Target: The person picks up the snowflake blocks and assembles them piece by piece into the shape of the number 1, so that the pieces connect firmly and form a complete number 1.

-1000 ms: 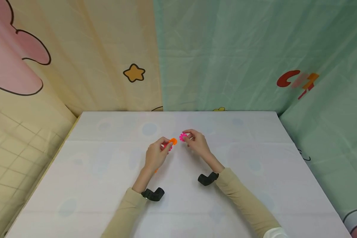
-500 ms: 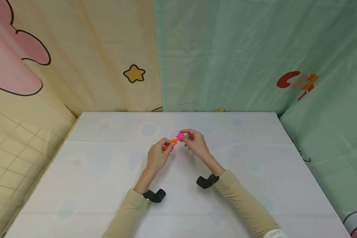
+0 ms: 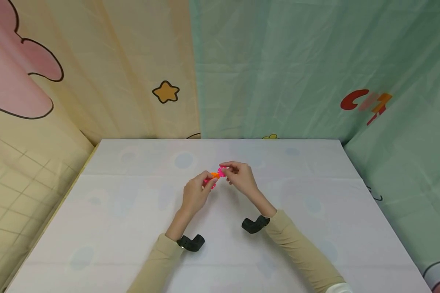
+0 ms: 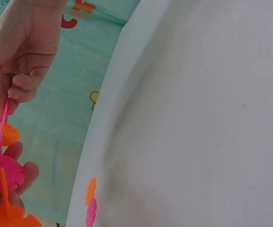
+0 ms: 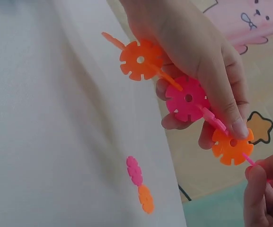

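Observation:
My left hand (image 3: 195, 192) grips a chain of notched plastic discs, orange and pink by turns. In the right wrist view its thumb presses the end orange disc (image 5: 232, 147), while a pink disc (image 5: 188, 98) and another orange disc (image 5: 140, 60) trail back along the palm. With fingertips my right hand (image 3: 242, 178) pinches a single pink disc (image 3: 221, 171). That pink disc stands edge-on in the left wrist view and meets the end orange disc at its rim; how deep it sits in a notch I cannot tell. Both hands are above the table.
A white-covered table (image 3: 297, 244) spreads under both arms. Cartoon-printed curtains (image 3: 271, 73) rise behind it and at its sides. In the right wrist view a small pink disc (image 5: 134, 170) and an orange disc (image 5: 145, 199) show against the white cover. Black cameras sit on both wrists.
My right hand has brought its pink disc left and slightly down, from apart to meeting the orange disc. The orange disc has turned more edge-on; my left hand has shifted slightly right.

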Motion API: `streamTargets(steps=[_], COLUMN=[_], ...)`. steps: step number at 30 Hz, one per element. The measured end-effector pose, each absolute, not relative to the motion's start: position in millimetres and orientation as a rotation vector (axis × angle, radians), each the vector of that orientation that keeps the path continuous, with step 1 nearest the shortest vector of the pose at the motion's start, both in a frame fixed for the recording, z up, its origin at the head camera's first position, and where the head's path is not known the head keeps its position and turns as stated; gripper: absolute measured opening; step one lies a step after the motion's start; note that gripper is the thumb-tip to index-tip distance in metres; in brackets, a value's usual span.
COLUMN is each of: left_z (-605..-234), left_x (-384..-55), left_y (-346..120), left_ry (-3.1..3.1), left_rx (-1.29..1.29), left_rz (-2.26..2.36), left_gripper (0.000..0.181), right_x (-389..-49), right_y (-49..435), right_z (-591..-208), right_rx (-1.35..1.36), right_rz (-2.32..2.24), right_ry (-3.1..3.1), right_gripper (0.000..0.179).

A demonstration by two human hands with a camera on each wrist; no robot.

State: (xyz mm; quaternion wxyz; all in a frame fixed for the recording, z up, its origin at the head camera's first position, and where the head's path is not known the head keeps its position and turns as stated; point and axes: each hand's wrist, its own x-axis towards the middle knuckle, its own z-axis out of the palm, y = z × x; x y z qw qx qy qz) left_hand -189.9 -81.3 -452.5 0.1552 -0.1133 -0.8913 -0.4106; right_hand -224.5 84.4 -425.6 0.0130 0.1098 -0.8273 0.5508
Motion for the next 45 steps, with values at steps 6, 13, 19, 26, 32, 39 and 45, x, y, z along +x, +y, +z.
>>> streamTargets(steps=[6,13,19,26,32,39,45], left_z=[-451.8,-451.6,-452.6,-455.7,-458.6,-459.3,-456.0], left_x=[-191.5,-194.3,-194.8,-196.5,-199.2,-199.7,-202.0], left_y=[-79.6,-78.1,-78.0,-77.0,-73.5,-71.8,-72.6], left_ry=[-2.494,-2.462,-2.467,-2.474,-2.493,-2.503,-2.55], left_rx=[-0.347,-0.367,-0.4,-0.434,-0.438,-0.455,-0.483], left_rz=[-1.117,-1.071,-1.058,-1.04,-1.069,-1.053,-1.066], left_gripper=[0.014,0.014,0.015,0.015,0.014,0.011,0.011], right_x=[-221.6,-224.3,-228.2,-233.3,-233.2,-228.6,-229.6], right_y=[83.2,82.2,84.5,88.8,92.0,93.0,96.4], right_z=[-419.9,-418.2,-416.5,-417.3,-419.9,-424.7,-426.3], right_rx=[0.336,0.304,0.296,0.264,0.165,0.116,0.143], right_rz=[1.73,1.728,1.692,1.743,1.857,1.992,1.915], right_ry=[-2.526,-2.538,-2.624,-2.713,-2.69,-2.628,-2.662], right_gripper=[0.02,0.019,0.018,0.02,0.02,0.02,0.021])
